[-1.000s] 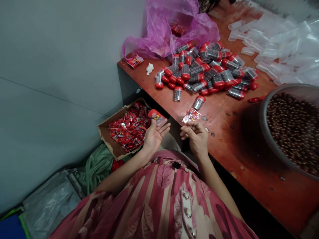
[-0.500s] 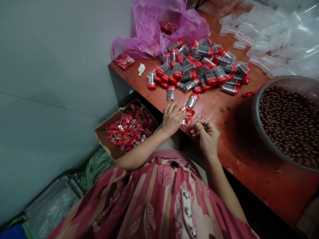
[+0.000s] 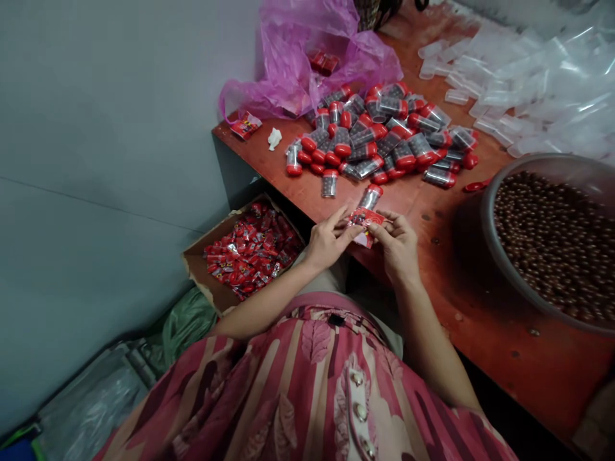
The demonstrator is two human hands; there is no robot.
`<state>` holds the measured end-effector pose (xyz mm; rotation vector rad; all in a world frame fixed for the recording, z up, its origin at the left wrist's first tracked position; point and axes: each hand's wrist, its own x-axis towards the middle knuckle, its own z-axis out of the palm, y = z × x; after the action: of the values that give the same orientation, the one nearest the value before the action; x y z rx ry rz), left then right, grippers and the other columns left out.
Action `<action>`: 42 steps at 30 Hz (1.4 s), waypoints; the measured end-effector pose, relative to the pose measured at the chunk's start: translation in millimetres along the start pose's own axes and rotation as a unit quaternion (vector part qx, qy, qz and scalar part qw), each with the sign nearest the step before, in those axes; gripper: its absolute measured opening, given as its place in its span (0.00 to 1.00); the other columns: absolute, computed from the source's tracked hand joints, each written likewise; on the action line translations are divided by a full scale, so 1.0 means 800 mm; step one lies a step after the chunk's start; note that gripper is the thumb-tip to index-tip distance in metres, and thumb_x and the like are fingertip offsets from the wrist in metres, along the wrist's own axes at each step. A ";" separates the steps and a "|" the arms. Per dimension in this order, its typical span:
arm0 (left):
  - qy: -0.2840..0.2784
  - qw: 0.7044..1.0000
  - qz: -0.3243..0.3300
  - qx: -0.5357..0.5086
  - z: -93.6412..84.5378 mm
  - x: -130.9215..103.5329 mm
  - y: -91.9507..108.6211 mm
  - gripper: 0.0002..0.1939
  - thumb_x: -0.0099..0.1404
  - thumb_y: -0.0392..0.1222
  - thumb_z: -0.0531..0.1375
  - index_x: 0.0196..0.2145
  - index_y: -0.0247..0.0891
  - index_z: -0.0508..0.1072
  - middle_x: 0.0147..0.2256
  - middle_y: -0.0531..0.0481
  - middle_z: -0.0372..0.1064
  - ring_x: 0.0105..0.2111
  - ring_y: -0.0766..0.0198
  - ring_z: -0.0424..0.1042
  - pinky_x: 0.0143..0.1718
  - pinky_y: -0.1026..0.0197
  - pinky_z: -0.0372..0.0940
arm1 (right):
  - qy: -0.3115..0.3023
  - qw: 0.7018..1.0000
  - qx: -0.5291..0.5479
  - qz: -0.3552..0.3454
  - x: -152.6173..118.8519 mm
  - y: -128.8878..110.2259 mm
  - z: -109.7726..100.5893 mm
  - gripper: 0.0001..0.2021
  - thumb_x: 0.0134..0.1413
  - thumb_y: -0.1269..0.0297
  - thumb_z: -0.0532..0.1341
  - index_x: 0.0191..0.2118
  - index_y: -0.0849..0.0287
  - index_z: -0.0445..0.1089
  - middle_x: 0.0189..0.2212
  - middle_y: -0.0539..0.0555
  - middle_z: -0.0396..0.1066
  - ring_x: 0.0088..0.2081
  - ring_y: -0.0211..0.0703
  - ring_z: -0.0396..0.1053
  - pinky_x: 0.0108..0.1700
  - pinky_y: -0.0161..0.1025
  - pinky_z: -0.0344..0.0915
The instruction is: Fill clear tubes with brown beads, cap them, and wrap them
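Between my two hands is a red printed plastic sleeve (image 3: 366,219), held at the table's front edge. My left hand (image 3: 330,238) pinches its left side with the thumb on top. On its right side, my right hand (image 3: 398,243) grips it between thumb and fingers. Just beyond the sleeve lies a clear tube with a red cap (image 3: 371,196), filled with dark balls. Another such tube (image 3: 329,184) stands a little to the left. Behind them spreads a heap of the same red-capped tubes (image 3: 375,136).
On the right stands a large tub (image 3: 490,211) of brown balls, with a red scoop (image 3: 475,186) beside it. Empty clear tubes (image 3: 509,96) lie at the back right. A pink plastic bag (image 3: 288,64) sits behind the heap. Below left is a cardboard box (image 3: 196,262) of red-wrapped pieces.
My right hand has moved left and taken hold of the sleeve's right side. My left hand has turned, its thumb now on top. The sleeve is now held between both hands.
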<state>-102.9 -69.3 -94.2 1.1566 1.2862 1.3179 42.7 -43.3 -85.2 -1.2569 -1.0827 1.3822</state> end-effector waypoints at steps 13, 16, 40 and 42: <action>0.002 0.956 -0.229 -0.182 -0.014 -0.020 -0.018 0.14 0.47 0.47 0.68 0.22 0.31 0.76 0.21 0.50 0.72 0.21 0.70 0.70 0.27 0.65 0.68 | 0.026 0.778 -0.628 0.001 0.080 -0.043 0.015 0.26 0.49 0.40 0.56 0.28 0.61 0.73 0.27 0.66 0.71 0.35 0.59 0.69 0.36 0.50 0.59; 0.036 0.938 -0.260 -0.226 -0.018 -0.026 -0.019 0.14 0.46 0.46 0.69 0.22 0.31 0.75 0.21 0.50 0.72 0.21 0.71 0.69 0.25 0.66 0.67 | 0.005 0.793 -0.610 -0.007 0.096 -0.038 0.024 0.18 0.45 0.46 0.62 0.31 0.58 0.74 0.26 0.61 0.70 0.34 0.58 0.68 0.36 0.50 0.58; 0.117 0.822 -0.275 -0.485 0.017 -0.008 0.018 0.11 0.50 0.38 0.69 0.25 0.31 0.71 0.23 0.54 0.70 0.22 0.72 0.68 0.30 0.67 0.64 | 0.053 0.987 -0.141 -0.055 -0.078 0.026 0.017 0.17 0.45 0.56 0.67 0.39 0.59 0.68 0.29 0.51 0.74 0.28 0.40 0.73 0.31 0.39 0.72; 0.113 0.841 -0.258 -0.463 0.022 -0.011 0.021 0.14 0.46 0.41 0.70 0.25 0.31 0.71 0.22 0.54 0.70 0.21 0.72 0.67 0.29 0.67 0.63 | 0.061 0.988 -0.132 -0.056 -0.076 0.026 0.016 0.17 0.45 0.56 0.67 0.39 0.59 0.68 0.29 0.51 0.74 0.28 0.40 0.73 0.30 0.39 0.72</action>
<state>-84.7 -76.0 -77.4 -0.0323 0.8186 1.4024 30.0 -107.2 -94.7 -1.4264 -1.2607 1.0883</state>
